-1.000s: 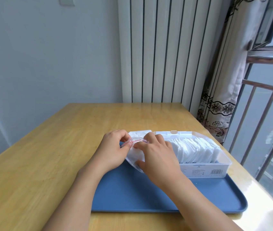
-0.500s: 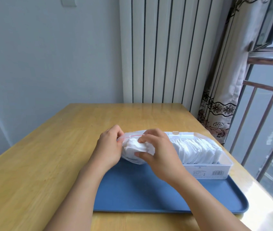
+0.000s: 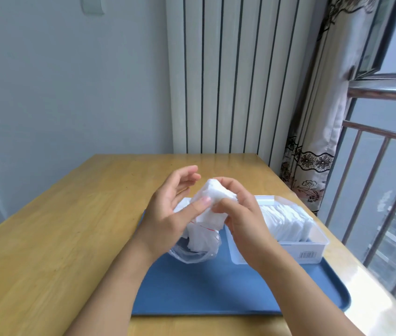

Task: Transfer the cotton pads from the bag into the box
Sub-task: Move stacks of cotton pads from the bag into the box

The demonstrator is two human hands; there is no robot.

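Note:
A stack of white cotton pads (image 3: 212,198) sticks up out of a clear plastic bag (image 3: 195,248) with a red zip line, held above the blue tray (image 3: 216,287). My right hand (image 3: 243,214) grips the stack from the right side. My left hand (image 3: 172,209) holds the bag and the pads with its thumb pressed on the front, its fingers spread behind. To the right stands the clear plastic box (image 3: 313,248), its lid open, with several pads (image 3: 286,220) standing in a row inside.
The tray lies on a wooden table (image 3: 59,238) near its right edge. A white radiator (image 3: 240,73) stands behind the table, a patterned curtain (image 3: 318,141) and a window railing (image 3: 385,190) to the right.
Both hands have lifted the bag off the tray. My right hand has drawn a stack of pads up out of the bag's mouth, and my left fingers have spread.

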